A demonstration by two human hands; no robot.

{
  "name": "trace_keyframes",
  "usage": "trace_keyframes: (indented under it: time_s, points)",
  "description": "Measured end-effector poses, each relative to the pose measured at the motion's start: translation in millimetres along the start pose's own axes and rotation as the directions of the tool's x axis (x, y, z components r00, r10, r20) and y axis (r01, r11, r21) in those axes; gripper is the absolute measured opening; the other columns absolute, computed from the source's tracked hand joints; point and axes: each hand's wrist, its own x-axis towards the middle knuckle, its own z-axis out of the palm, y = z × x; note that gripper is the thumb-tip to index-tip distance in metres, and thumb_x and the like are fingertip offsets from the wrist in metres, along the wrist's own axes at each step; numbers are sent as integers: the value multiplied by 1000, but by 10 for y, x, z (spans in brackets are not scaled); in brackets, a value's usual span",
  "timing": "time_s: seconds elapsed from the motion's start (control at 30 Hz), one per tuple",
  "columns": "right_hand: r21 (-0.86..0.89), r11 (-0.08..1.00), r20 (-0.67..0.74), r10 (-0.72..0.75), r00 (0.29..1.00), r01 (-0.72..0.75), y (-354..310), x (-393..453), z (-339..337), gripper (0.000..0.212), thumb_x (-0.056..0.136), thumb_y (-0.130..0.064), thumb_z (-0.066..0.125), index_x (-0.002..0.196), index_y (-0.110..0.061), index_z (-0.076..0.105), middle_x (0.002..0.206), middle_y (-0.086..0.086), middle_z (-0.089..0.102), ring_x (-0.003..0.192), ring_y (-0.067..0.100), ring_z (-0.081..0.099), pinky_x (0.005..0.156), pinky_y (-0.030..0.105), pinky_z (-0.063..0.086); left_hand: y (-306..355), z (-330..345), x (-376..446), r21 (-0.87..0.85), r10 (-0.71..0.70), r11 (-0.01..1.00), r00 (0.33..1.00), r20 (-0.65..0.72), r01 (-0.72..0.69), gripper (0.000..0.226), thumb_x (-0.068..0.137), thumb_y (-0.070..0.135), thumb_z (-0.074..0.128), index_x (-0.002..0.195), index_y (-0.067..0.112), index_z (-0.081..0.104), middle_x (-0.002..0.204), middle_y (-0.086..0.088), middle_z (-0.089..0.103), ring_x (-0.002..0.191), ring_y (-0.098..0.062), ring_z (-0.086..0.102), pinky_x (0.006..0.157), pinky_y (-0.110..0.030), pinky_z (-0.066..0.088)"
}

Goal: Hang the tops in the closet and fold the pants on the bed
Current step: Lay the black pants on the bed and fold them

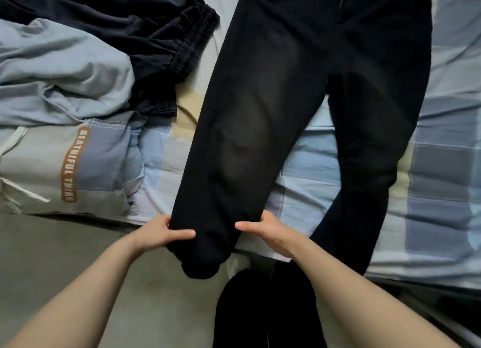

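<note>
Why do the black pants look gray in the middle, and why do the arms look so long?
Head view: soft light shows faded gray patches on the black pants, with no glare; the wide lens stretches both forearms toward the left hand and right hand; edges look slightly soft, and the checked bedsheet curves.

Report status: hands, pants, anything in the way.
Both hands, left and right, gripping one cuff of black pants. Pants spread flat on bed, unfolded. Dark garment and quilt alongside, clear of the pants.
</note>
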Motion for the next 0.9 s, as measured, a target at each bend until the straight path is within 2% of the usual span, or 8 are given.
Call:
trace_keyframes:
  time_s: [0.2, 0.3, 0.37, 0.47, 0.57, 0.7, 0.83, 0.9]
  points:
    - [-207, 958, 57, 214, 975, -198, 154, -218, 10, 53, 70, -29, 82, 117, -24, 57, 110, -5, 70, 91, 11, 67, 71, 26, 53, -306, -82, -113, -109, -127, 983, 977, 172, 147, 46, 66, 26, 82, 105, 5, 73, 105, -11, 73, 90, -22, 70, 71, -29, 53]
    - [-358, 907, 139, 285, 949, -220, 218, -368, -60, 19, 74, -39, 79, 82, -25, 68, 73, -11, 69, 61, 4, 60, 58, 18, 43, -400, -162, -121, -165, -141, 972, 978, 152, 166, 42, 74, 26, 82, 111, 8, 72, 111, -9, 73, 103, -24, 69, 84, -33, 55]
    - [-423, 882, 167, 303, 938, -209, 269, -462, -89, 31, 73, -51, 74, 58, -24, 68, 66, -10, 68, 60, 3, 55, 58, 16, 41, -440, -141, -99, -146, -129, 980, 991, 45, 134, 25, 85, 18, 74, 107, 6, 72, 106, -11, 74, 91, -21, 70, 80, -33, 54]
    - [-525, 826, 66, 281, 957, -206, 386, -570, -159, 31, 85, -48, 64, 71, -22, 73, 75, -10, 70, 66, 2, 53, 59, 15, 43, -478, -23, -51, 216, -109, 962, 959, -261, 168, 9, 90, 4, 62, 98, 2, 63, 100, -17, 72, 85, -24, 66, 75, -34, 53]
    - [-638, 730, -269, 87, 959, -245, 544, -679, -385, 24, 90, -29, 59, 77, -13, 71, 70, -3, 68, 64, 10, 59, 63, 22, 50, -396, 211, -108, 600, 59, 745, 867, -495, 292, 19, 85, 7, 54, 102, 9, 46, 118, -17, 58, 107, -37, 58, 77, -37, 42]
    - [-480, 841, -735, -231, 637, -249, 617, -898, -830, 15, 92, -25, 53, 81, -18, 62, 70, -1, 63, 73, 23, 59, 64, 33, 40, -108, 677, -83, 605, 328, 793, 789, -520, 69, 22, 78, 4, 58, 93, 14, 46, 99, -9, 55, 91, -34, 56, 74, -42, 45]
    - [-216, 943, -934, -123, 336, -254, 687, -1021, -1380, 28, 92, -25, 56, 113, -8, 49, 105, 16, 60, 101, 35, 55, 83, 40, 43, 267, 1393, 84, 583, 338, 784, 934, -116, -212, 16, 81, 7, 55, 93, 16, 60, 90, 0, 62, 87, -22, 60, 78, -32, 48]
    - [-92, 946, -943, 17, 331, -312, 718, -1027, -1570, 45, 90, -32, 61, 122, -3, 46, 125, 22, 51, 118, 40, 47, 100, 47, 40, 415, 1763, 209, 565, 311, 784, 950, 1, -257, 20, 83, 9, 53, 99, 15, 64, 93, 1, 66, 91, -20, 62, 78, -25, 45]
